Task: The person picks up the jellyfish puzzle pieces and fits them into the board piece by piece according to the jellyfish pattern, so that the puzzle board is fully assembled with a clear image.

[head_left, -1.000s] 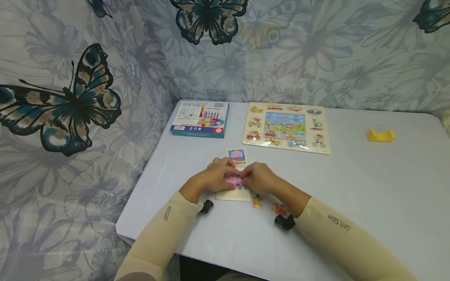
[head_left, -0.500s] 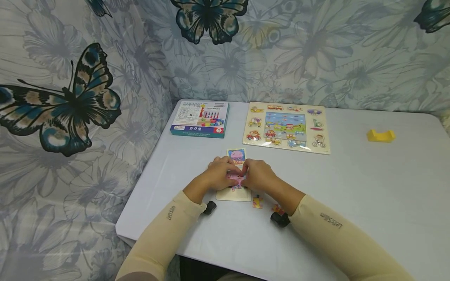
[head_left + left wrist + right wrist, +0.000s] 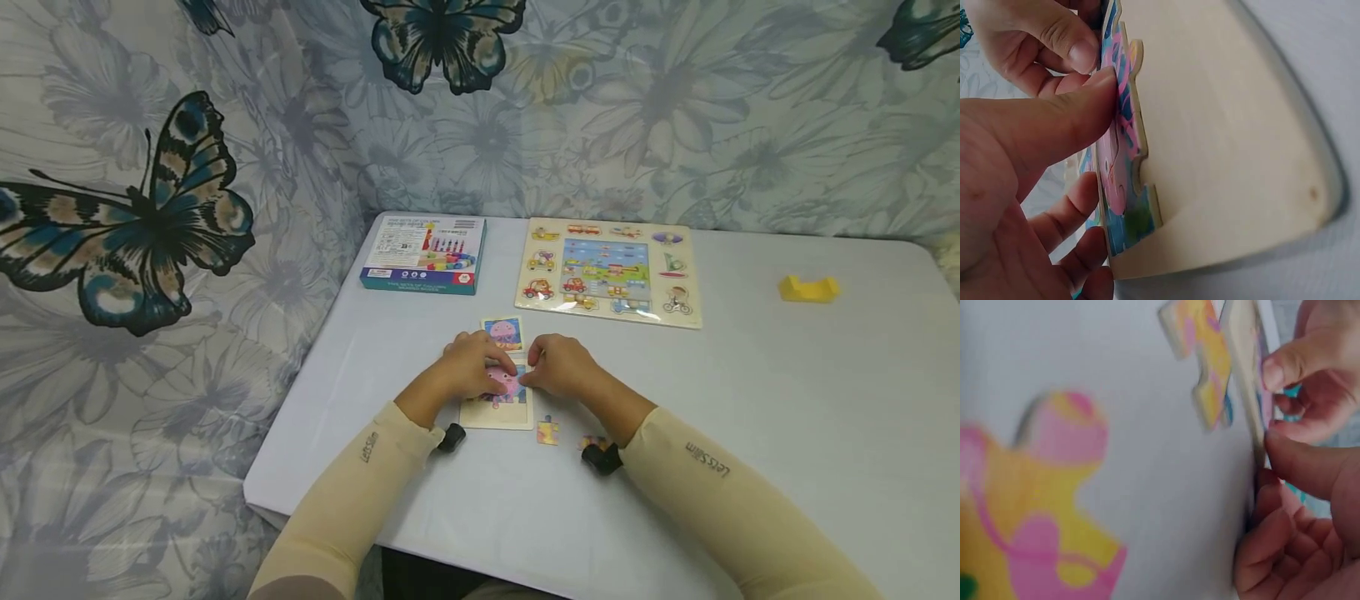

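Observation:
A small wooden puzzle board [image 3: 495, 417] lies on the table, its far part filled with jigsaw pieces [image 3: 510, 383] showing a pink sea creature on blue. Its near strip is bare wood. My left hand [image 3: 468, 367] holds the board from the left, thumb pressing the pieces and other fingers curled along the edge, as the left wrist view shows. My right hand [image 3: 562, 367] is at the right edge, its thumb [image 3: 1304, 465] touching the border and its fingers curled; its index fingertip is partly hidden. A yellow jigsaw piece [image 3: 547, 432] and an orange jigsaw piece [image 3: 594, 442] lie loose nearby.
Just beyond the board lies a matching picture card [image 3: 504, 333]. Farther back are a boxed set [image 3: 423, 254] and a large vehicle puzzle [image 3: 607, 271]. A yellow block [image 3: 810, 290] sits at the far right of the white table [image 3: 750, 400].
My right hand has drawn slightly right from over the pieces to the board's edge, uncovering more of the pink picture. The left hand has shifted only slightly.

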Available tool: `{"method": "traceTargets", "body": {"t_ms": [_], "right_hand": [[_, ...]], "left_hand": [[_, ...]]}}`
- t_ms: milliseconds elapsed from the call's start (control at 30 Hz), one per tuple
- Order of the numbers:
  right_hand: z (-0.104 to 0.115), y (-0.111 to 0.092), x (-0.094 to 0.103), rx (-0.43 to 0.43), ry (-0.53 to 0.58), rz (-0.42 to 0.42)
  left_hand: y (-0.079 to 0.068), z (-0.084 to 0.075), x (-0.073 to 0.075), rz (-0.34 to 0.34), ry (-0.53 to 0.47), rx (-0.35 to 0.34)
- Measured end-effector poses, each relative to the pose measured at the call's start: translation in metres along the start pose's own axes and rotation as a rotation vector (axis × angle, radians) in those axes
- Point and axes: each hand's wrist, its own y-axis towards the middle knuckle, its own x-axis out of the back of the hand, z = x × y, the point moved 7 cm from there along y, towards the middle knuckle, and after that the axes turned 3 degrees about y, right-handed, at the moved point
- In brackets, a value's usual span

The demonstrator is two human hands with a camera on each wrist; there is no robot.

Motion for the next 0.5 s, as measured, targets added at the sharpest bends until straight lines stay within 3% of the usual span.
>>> {"method": "traceTargets", "body": {"t_ms": [133,267,500], "right_hand": [[-0.002,0.003,-0.001,-0.017,0.019,-0.008],[0.003,-0.001,-0.005,0.037,-0.014,0.011],[0.008,-0.036,-0.005,0.122,-0.182,0.093]], "left_hand": [[0.0,0.001,0.0,0.015,-0.005,0.025],[-0.002,0.002,0.0,0.018,-0.019,0.023],[-0.006,0.001,-0.001,-0.027,0.028,-0.059]]}}
